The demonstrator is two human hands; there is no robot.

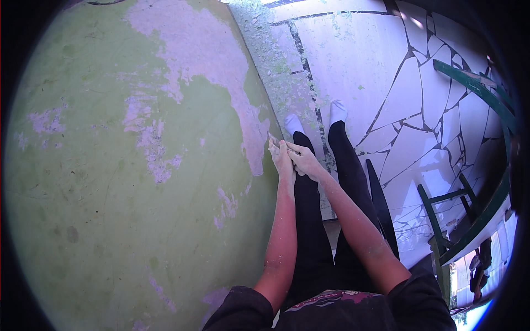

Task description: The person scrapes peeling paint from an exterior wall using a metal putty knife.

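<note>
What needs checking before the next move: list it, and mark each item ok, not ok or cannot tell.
1. Left hand and right hand together: ok, they meet beside the wall.
2. Anything held between them: cannot tell, too small to make out.
3. Hands clean: not ok, they look powdery.
4. Wall coating whole: not ok, pale patches break the green.
5. Floor swept: not ok, flakes lie along the wall.
6. Shoes on: not ok, white socks show.

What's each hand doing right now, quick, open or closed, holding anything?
Left hand: meeting the right; open or closed, holding anything, cannot be told.
Right hand: fingers at the left; anything held cannot be told.
</note>
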